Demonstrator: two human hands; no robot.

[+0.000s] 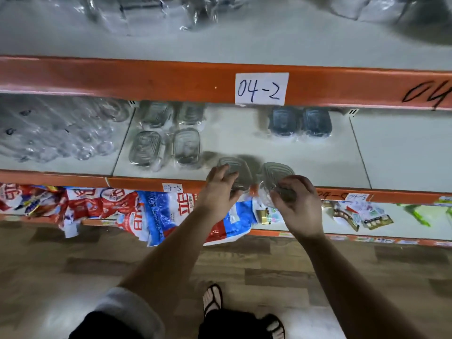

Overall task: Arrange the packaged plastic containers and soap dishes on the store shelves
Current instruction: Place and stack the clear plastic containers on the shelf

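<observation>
Head camera, looking down at orange-framed store shelving with a paper label reading "04-2" [261, 88] at 12 o'clock from centre. Just below centre, the left hand [221, 184] has its fingers curled over the near end of a film-wrapped grey soap dish [238, 171], gripping it at the front lip of the middle shelf [305, 157]. At 4 o'clock from centre, the right hand [297, 204] curls its fingers and thumb round the near end of a second wrapped soap dish [276, 171], just beside the first. Whether either dish rests on the shelf cannot be told. At 10 o'clock from the left hand, four more wrapped grey soap dishes [146, 148] lie on the same shelf in a two-by-two block. At 1 o'clock from the right hand, two wrapped blue soap dishes [299, 122] sit side by side near the back of the shelf. Far out at 9 o'clock, clear plastic containers in film [56, 130] crowd the shelf's left bay. More film-wrapped goods [146, 13], too blurred to name, lie on the top shelf. Below, at 8 o'clock, red and blue printed bags [151, 211] hang over the bottom shelf, under a small tag reading "04-5" [173, 187]. At 6 o'clock, a sandalled foot [212, 299] stands on wood-pattern flooring [73, 265].
</observation>
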